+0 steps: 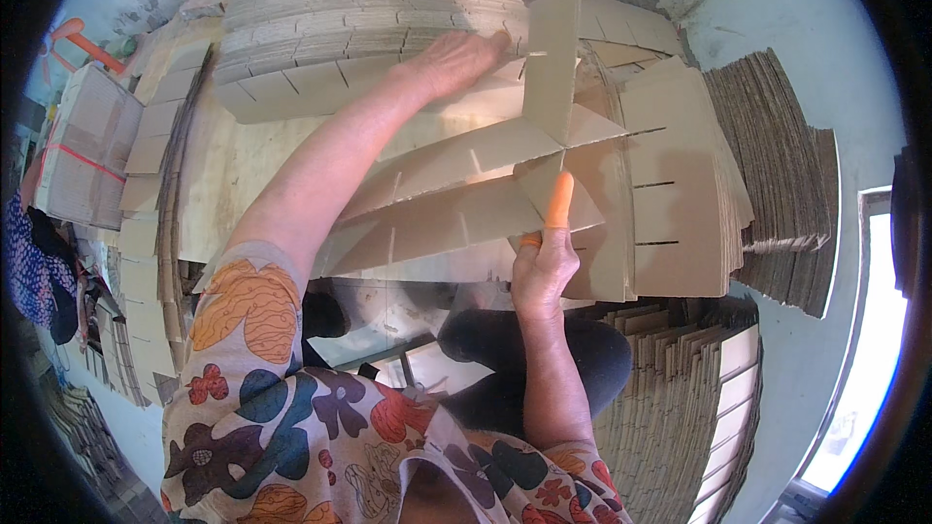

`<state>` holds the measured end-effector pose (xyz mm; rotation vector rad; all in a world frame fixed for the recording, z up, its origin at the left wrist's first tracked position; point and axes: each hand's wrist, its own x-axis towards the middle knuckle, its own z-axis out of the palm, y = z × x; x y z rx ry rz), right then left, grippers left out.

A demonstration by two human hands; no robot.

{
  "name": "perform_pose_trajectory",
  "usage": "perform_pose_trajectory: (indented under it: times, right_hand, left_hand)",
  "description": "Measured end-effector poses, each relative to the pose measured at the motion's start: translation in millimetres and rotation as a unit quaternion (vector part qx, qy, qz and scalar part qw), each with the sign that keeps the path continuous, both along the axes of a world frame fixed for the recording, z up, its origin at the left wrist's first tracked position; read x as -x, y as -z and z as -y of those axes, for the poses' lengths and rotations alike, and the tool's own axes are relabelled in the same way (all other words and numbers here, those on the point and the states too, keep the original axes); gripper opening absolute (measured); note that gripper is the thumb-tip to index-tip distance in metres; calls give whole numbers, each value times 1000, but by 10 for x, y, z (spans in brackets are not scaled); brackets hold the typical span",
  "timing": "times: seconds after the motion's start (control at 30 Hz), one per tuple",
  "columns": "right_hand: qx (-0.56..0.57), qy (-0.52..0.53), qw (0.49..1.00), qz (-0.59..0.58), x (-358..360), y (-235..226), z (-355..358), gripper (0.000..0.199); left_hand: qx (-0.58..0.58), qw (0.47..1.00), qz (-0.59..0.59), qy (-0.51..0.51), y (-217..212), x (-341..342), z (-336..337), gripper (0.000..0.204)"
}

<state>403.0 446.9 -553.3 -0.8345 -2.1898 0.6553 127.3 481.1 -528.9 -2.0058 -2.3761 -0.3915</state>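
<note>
My right hand (pixel 547 272), with orange covers on two digits, grips a partly assembled cardboard divider (pixel 456 160). Two long slotted strips of the divider run to the left, crossed near the hand by a shorter piece. Another cardboard piece (pixel 553 63) stands upright from the same joint. Farther off, my left hand (pixel 451 63) reaches over the front of a large stack of slotted cardboard strips (pixel 359 0). Its fingers are bent and closed on a slotted strip (pixel 330 78) at the stack's near edge; the fingertips are partly hidden.
Wider slotted sheets (pixel 670 184) lie to the right, with a dark-edged cardboard stack (pixel 772 155) beyond. More strips (pixel 670 378) stand below the work board (pixel 252 160). At left are a taped carton (pixel 87 150), an orange-handled tool (pixel 87 44) and more cardboard (pixel 150 165).
</note>
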Motion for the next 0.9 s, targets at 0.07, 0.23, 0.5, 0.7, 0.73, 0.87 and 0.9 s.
perform_pose_trajectory:
  times: [0.07, 0.23, 0.5, 0.7, 0.73, 0.87, 0.9]
  right_hand:
    - [10, -1, 1000, 10, -12, -14, -1, 77]
    - [22, 4, 999, 43, -57, -11, -1, 77]
    - [4, 8, 998, 69, -218, -65, 52, 75]
    - [12, 0, 999, 40, -303, -132, 244, 75]
    - [23, 2, 998, 57, -318, -121, 251, 75]
    - [41, -10, 992, 119, -350, -62, 197, 82]
    - [38, -20, 990, 135, -362, -56, 178, 85]
  left_hand:
    - [31, 996, 78, -25, -55, -62, 10, 13]
    - [47, 995, 84, -22, 99, -93, 84, 20]
    - [-15, 999, 29, 25, 51, -149, 113, 23]
    - [-75, 995, 61, 29, 129, -208, 157, 22]
    - [-76, 995, 53, 37, 142, -220, 166, 21]
    - [-110, 989, 61, 72, 112, -288, 206, 16]
    - [-127, 986, 74, 80, 86, -320, 226, 15]
